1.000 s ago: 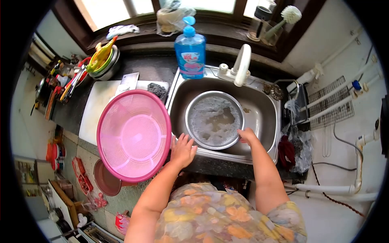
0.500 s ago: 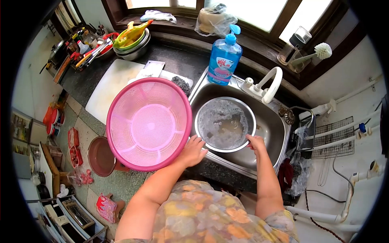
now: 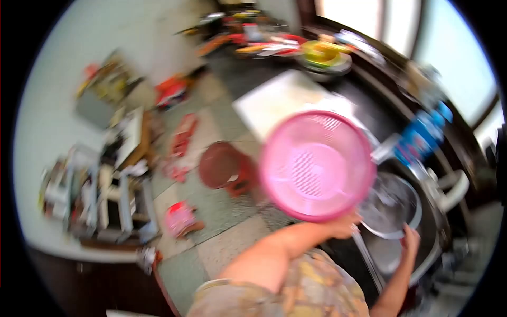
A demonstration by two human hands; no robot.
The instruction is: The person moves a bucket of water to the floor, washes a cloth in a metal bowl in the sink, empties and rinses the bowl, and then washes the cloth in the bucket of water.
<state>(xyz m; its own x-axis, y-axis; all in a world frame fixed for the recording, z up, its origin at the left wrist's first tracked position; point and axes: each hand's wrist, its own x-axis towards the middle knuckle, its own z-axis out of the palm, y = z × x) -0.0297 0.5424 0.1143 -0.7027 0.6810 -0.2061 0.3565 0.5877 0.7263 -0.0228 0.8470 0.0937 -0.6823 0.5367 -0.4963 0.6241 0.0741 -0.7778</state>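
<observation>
Holding the bowl (image 3: 416, 215) at its near rim, the right hand (image 3: 410, 238) has its fingers bent close around the edge, as far as the blur lets me see. The bowl sits in the sink (image 3: 381, 253) with its mouth facing up. It is round, equally long in every direction, and greyish water (image 3: 391, 203) lies inside it.

The basket (image 3: 314, 169), pink and also round, has its mouth turned upward too; from my place its right edge covers a little of the bowl's left side. On the blue bottle (image 3: 420, 134) at the sink's far corner I notice a label, but its writing is too smeared to read.

As for position, the bowl is ahead of the right hand and slightly to its left. The left hand (image 3: 344, 225) is just below the basket's near rim, beside the sink's left edge, and the bowl is to its right. How far its fingers are spread, and whether they touch the basket, I am not able to say. Behind the basket lies the white board (image 3: 280, 105), and 1 brown tub (image 3: 219, 165) is lower down, to the left.
</observation>
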